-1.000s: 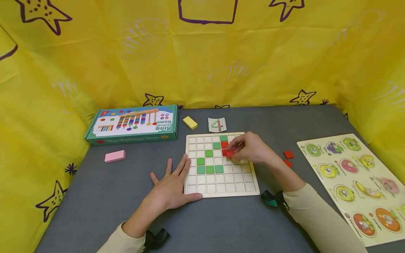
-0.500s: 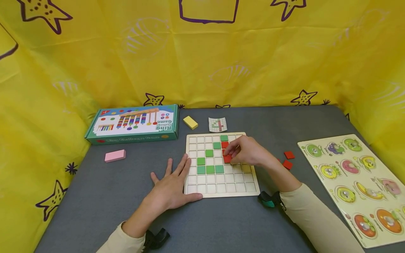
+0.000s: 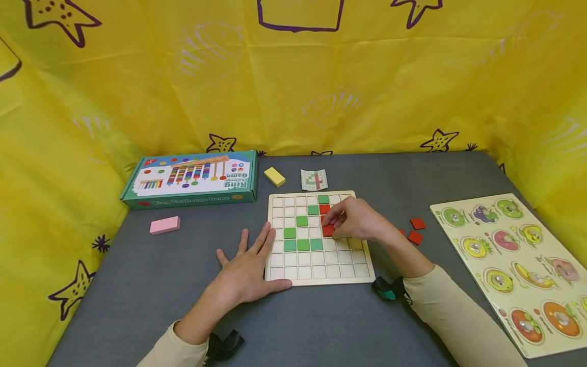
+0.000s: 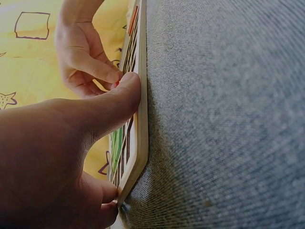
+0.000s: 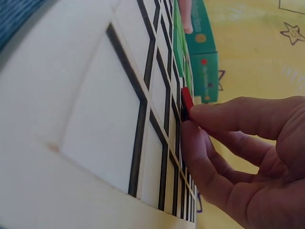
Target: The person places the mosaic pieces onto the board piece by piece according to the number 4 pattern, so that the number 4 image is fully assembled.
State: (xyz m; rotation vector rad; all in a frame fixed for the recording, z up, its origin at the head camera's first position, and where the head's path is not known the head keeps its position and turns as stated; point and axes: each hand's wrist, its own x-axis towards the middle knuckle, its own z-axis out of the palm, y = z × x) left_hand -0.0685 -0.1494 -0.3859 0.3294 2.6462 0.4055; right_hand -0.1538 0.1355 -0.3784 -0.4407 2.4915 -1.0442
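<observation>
The light wooden grid board [image 3: 321, 283] lies on a grey table [image 3: 321, 326], its near rows all plain white. Beyond them, seven green tiles [image 3: 303, 244] sit in cells: three in a row, the others stepping away to the far right. A column of red looks partly built, with two placed red tiles [image 3: 324, 209] on the far side of the working fingers, the nearer one partly covered. Off the right edge lie three loose red tiles [image 3: 417, 224], one mostly hidden by the wrist, so the red part seems unfinished. A small pattern card [image 3: 314, 180] with green and red squares lies past the far edge; its details are too small to check against the board.

The left hand [image 3: 247, 272], nearer, is spread flat, fingers along the board's left edge and thumb at the near edge. The right hand [image 3: 353, 219], farther, pinches a red tile [image 3: 328, 232] between thumb and fingertips. That tile is at the fingertips' left, over a cell just nearer than the placed reds; whether it is fully seated cannot be told.
</observation>
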